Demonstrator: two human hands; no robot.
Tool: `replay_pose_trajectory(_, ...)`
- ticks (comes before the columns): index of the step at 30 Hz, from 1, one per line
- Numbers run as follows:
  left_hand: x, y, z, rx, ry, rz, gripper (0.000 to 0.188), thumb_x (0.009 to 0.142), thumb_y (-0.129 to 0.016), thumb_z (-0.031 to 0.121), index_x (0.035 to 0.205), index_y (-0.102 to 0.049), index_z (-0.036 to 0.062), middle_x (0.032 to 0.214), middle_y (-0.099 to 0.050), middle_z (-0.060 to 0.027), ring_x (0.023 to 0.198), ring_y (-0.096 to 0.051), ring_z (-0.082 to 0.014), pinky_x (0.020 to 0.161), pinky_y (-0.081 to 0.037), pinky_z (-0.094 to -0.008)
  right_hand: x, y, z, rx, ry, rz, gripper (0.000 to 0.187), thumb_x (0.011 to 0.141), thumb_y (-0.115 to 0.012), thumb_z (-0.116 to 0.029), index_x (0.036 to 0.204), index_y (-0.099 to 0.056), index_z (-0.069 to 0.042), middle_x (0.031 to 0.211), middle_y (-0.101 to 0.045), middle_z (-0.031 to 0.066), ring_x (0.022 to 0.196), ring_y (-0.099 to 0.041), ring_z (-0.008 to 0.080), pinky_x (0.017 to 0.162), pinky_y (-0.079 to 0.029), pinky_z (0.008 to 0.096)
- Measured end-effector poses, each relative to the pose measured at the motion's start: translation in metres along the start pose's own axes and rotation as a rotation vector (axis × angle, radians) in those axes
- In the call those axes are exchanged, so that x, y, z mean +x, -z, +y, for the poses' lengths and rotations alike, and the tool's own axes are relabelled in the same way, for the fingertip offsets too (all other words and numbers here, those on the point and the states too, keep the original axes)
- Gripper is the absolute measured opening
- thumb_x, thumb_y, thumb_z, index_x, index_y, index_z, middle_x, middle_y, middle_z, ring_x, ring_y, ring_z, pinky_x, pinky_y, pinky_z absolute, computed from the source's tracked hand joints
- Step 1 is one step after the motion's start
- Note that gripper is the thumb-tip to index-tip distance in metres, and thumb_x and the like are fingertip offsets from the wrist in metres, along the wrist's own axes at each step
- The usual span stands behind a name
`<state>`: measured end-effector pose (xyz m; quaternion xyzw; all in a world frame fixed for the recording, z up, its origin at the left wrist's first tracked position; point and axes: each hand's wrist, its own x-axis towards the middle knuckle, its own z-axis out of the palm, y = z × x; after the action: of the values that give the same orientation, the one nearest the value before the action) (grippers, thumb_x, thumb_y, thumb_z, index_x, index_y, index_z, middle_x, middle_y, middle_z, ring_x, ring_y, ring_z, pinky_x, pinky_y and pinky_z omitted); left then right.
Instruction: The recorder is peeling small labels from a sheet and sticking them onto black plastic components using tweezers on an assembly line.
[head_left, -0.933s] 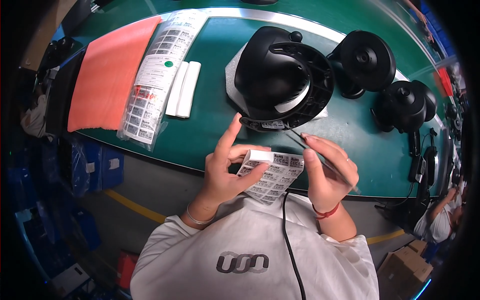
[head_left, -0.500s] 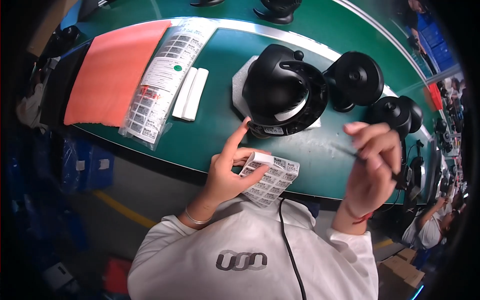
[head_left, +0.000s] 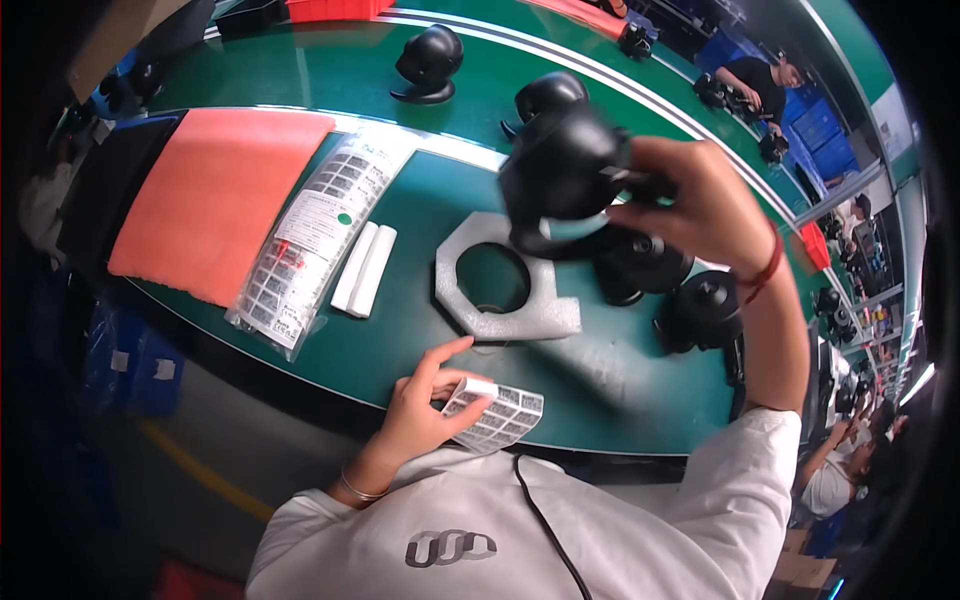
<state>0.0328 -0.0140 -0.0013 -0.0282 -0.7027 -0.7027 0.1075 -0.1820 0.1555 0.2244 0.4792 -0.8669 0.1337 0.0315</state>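
My right hand [head_left: 705, 200] grips a black rounded plastic housing [head_left: 565, 165] with a curved base by its side, raised above the bench. Below it lies a white foam cradle [head_left: 548, 318] with a round opening, apart from the housing. Near the bench's front edge my left hand [head_left: 415, 410] pinches a folded sheet of printed labels [head_left: 510, 412] between thumb and fingers; its index finger points toward the cradle. The housing and hand partly hide other black units behind them. Motion blurs the housing's lower edge.
Left of the cradle lie two white rolls [head_left: 365, 270], a plastic-wrapped strip of labels [head_left: 310, 235] and an orange foam sheet [head_left: 220, 200]. Black round units [head_left: 703, 310] stand at the right, others [head_left: 430, 60] at the back. A co-worker [head_left: 765, 90] sits across the bench.
The black housing has left the foam cradle and is now up in my right hand, which moved up and leftward from the right. My left hand keeps the label sheet. The view has shifted.
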Motion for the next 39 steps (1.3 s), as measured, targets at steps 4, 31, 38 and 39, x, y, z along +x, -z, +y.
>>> replay_pose_trajectory(4,0.000,0.000,0.001,0.042,0.031,0.010,0.065,0.077,-0.075,0.002,0.132,-0.041,0.0011,0.095,-0.071,-0.0122,0.084,-0.070,-0.0167,0.073,-0.057,-0.0277,0.021,0.010,0.069,-0.415,-0.071,0.168,0.026,0.076,-0.073,-0.027,0.094,-0.066,-0.010,0.074,-0.065,0.0154,0.071,-0.065,0.0341,0.062,-0.051,0.0408)
replay_pose_trajectory(31,0.007,0.001,0.009,0.132,0.001,0.072,0.042,0.073,-0.077,0.002,0.111,-0.060,0.0018,0.090,-0.071,-0.0111,0.082,-0.071,-0.0199,0.070,-0.057,-0.0288,0.072,-0.135,0.226,-0.532,-0.045,-0.388,0.046,0.081,-0.062,-0.031,0.121,-0.052,-0.012,0.082,-0.068,0.0158,0.075,-0.066,0.0353,0.063,-0.053,0.0453)
replay_pose_trajectory(38,0.004,-0.003,0.007,0.151,-0.063,0.122,0.037,0.074,-0.077,0.005,0.108,-0.063,0.0030,0.089,-0.071,-0.0095,0.079,-0.071,-0.0181,0.070,-0.056,-0.0278,0.097,-0.126,0.248,-0.900,0.011,-0.012,0.018,0.082,-0.060,-0.025,0.089,-0.054,-0.010,0.075,-0.065,0.0081,0.065,-0.067,0.0258,0.054,-0.051,0.0395)
replay_pose_trajectory(39,0.004,-0.004,0.005,0.140,-0.068,0.121,0.035,0.075,-0.076,0.005,0.107,-0.063,0.0033,0.089,-0.071,-0.0093,0.079,-0.071,-0.0178,0.070,-0.056,-0.0276,0.099,-0.120,0.254,-1.014,0.132,0.001,0.011,0.084,-0.055,-0.022,0.086,-0.052,-0.011,0.072,-0.064,0.0068,0.061,-0.066,0.0240,0.050,-0.050,0.0395)
